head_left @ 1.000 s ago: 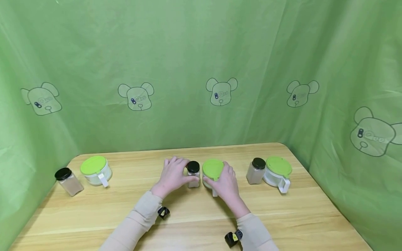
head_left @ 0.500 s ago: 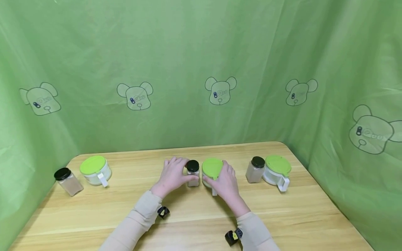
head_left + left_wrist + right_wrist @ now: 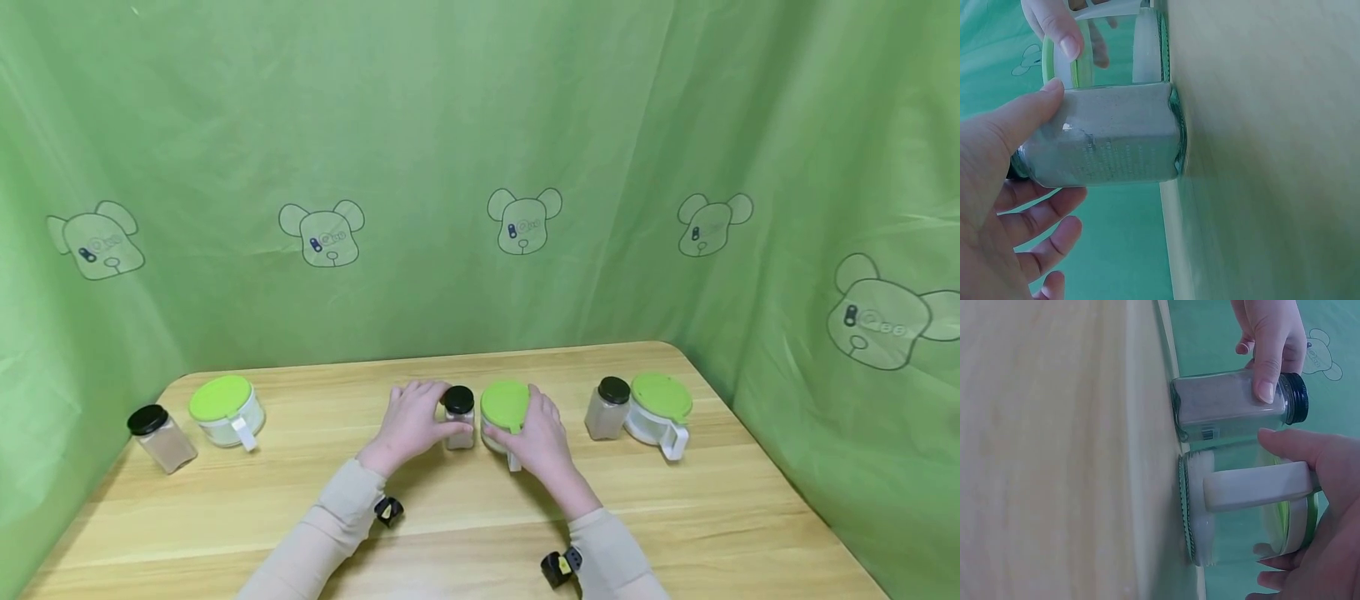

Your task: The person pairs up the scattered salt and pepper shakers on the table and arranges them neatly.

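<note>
nearest, two pale sleeves (image 3: 318,527) reach in over a table (image 3: 480,533) of light wood grain, a small black device (image 3: 388,511) at each wrist. the boards run in soft yellow and tan streaks from side to side.

toward the far half, the left hand (image 3: 407,422) grips a square clear jar (image 3: 1107,136), thumb on one side and fingers on the other. it stands upright at mid-table, filled with greyish-pink powder, its black lid (image 3: 458,399) ribbed, one face printed too faintly to read. just to its right the right hand (image 3: 542,437) grips a round clear pot (image 3: 1235,532) with a bright green lid (image 3: 504,403), a white handle (image 3: 1260,485) and something white at its base.

a like jar (image 3: 167,445) and pot (image 3: 227,410) stand well apart at the left end, another jar (image 3: 606,417) and pot (image 3: 658,408) at the right.

beyond the table's rounded far corners hangs a green curtain (image 3: 420,125), creased and glossy, wrapping both sides, with outlined bear heads (image 3: 330,237) in a row.
</note>
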The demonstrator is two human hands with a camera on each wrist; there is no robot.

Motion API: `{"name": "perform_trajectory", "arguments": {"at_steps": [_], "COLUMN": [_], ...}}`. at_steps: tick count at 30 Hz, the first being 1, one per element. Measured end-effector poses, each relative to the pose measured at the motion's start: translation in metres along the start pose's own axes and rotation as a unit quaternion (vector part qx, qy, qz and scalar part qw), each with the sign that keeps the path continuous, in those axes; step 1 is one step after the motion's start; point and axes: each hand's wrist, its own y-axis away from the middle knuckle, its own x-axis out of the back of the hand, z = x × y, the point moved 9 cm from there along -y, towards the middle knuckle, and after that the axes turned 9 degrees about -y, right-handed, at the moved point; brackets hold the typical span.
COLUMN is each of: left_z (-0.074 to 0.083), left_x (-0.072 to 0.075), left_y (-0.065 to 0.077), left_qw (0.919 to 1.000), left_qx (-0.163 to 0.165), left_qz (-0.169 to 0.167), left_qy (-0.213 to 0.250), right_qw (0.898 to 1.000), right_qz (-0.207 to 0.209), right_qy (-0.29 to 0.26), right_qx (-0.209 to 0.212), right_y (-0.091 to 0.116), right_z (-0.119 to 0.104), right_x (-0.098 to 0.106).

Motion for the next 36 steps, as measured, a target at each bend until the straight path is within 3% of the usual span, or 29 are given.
{"name": "perform_trajectory", "arguments": {"at_steps": [16, 30, 36], "left_z": [-0.003, -0.009, -0.021], "left_x": [-0.001, 0.014, 0.021], "left_y": [0.002, 0.005, 0.013], "left_qw": [0.9996, 0.9993, 0.999], "left_qx": [0.019, 0.027, 0.04], "left_qz": [-0.013, -0.002, 0.0], "left_qy": [0.019, 0.027, 0.018], "right_qw": [1.0, 0.999, 0.999], "right_qz": [-0.019, -0.011, -0.008], "right_qy": [0.0, -0.017, -0.018], "right_qx": [0.015, 0.029, 0.045], "right_y": [-0.001, 0.001, 0.003], "right_z": [0.001, -0.013, -0.02], "right_x": [0.002, 0.01, 0.01]}}
